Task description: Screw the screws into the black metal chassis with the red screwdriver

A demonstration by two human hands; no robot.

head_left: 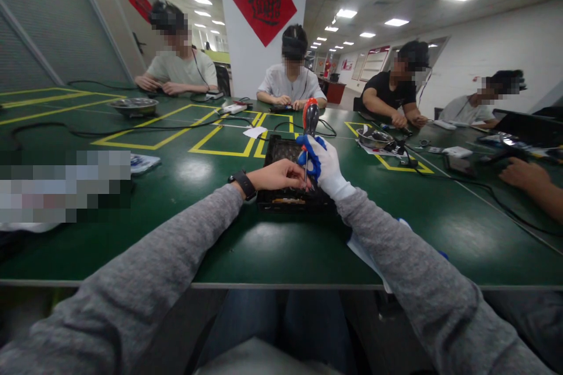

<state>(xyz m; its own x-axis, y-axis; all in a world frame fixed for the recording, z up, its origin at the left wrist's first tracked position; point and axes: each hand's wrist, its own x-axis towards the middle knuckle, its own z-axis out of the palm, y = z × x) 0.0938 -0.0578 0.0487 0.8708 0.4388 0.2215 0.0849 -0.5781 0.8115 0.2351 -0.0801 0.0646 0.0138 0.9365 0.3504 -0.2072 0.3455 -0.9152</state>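
My right hand (324, 163), in a white and blue work glove, is closed around a screwdriver (311, 117) with a red and black handle. The screwdriver stands nearly upright, its shaft pointing down at a black open tray-like case (281, 205) on the green table. My left hand (285, 176), bare with a black watch at the wrist, reaches over the case. Its fingers are pinched together beside the lower shaft; what they hold is hidden. The inside of the case is dark, and small parts there are hard to make out.
A glove (369, 258) lies under my right forearm. Metal bowls (134, 106) (373, 137) stand farther off, with black cables and yellow tape outlines on the green table (176, 228). Several people sit around it, and another person's hand (525, 179) is at the right.
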